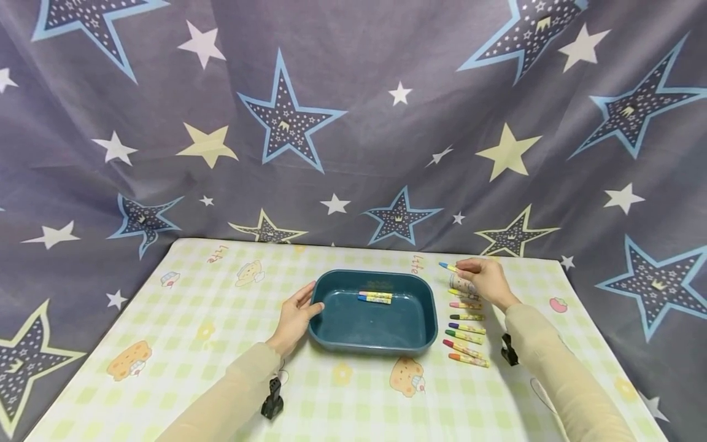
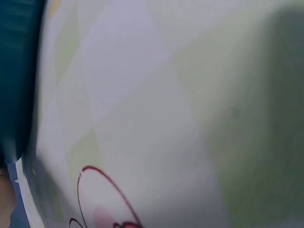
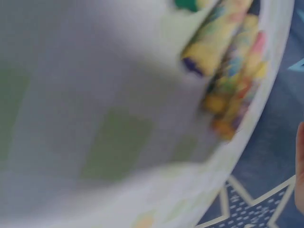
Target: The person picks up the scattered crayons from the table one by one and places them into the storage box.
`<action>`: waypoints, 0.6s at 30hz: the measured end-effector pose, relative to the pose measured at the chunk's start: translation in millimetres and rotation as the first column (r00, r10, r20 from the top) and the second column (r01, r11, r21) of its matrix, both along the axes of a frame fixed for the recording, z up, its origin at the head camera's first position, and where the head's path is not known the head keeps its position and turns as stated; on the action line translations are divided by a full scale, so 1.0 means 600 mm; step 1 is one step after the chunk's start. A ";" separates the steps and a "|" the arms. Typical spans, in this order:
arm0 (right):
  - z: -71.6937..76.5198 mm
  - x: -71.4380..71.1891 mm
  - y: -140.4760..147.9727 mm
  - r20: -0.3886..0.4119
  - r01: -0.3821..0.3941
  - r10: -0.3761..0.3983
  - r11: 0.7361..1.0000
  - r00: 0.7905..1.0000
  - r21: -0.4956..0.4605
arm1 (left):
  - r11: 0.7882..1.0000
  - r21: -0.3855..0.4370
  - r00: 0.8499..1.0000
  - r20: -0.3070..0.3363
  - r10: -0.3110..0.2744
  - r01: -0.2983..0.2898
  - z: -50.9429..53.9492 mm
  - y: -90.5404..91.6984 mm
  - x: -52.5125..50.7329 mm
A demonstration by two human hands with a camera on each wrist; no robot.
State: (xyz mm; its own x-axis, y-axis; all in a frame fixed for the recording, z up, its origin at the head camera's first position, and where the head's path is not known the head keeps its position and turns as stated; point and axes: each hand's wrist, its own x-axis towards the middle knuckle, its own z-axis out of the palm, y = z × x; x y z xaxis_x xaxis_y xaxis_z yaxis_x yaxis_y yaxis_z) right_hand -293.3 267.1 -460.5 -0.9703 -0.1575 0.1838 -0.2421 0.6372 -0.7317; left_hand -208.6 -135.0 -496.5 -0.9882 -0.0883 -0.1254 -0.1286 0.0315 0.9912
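Note:
A dark teal plastic basin (image 1: 372, 349) stands on the table, with a pink crayon (image 1: 377, 294) and a blue crayon (image 1: 375, 300) lying inside near its back. My left hand (image 1: 293, 320) grips the basin's left rim, thumb over the edge and fingers outside. Between thumb and fingertips, my right hand (image 1: 486, 279) pinches a light blue crayon (image 1: 448, 267) at the back right. Below that hand runs a column of several crayons, from a yellow crayon (image 1: 464, 295) down to an orange crayon (image 1: 468, 360). The right wrist view shows some crayons (image 3: 221, 38) blurred.
A checked cloth (image 1: 182, 362) with printed bears and flowers covers the table. Behind it hangs a grey star-patterned curtain (image 1: 353, 153). Small black devices sit by each wrist, the left device (image 1: 272, 399) and the right device (image 1: 509, 350).

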 end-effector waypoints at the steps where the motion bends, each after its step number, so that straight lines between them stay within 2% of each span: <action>1: 0.005 0.001 -0.006 0.000 -0.006 0.006 1.000 1.000 -0.010 | 1.000 -0.002 1.000 0.000 0.001 -0.001 0.000 0.000 0.000; 12: 0.044 0.024 -0.099 -0.048 -0.092 0.088 0.991 0.995 -0.099 | 1.000 0.003 1.000 -0.018 0.007 -0.007 0.001 -0.001 0.004; 18: 0.052 0.032 -0.147 -0.050 -0.132 0.126 0.980 0.991 -0.148 | 1.000 0.022 1.000 -0.026 -0.004 0.005 0.002 -0.001 0.004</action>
State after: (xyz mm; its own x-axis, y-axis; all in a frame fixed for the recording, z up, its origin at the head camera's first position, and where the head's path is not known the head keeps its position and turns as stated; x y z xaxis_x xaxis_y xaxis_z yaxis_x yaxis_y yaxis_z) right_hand -274.1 178.8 -429.2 -0.9348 -0.2487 0.2536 -0.3465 0.4819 -0.8048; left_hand -206.3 -135.3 -495.2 -0.9915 -0.0812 -0.1021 -0.1032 0.0101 0.9946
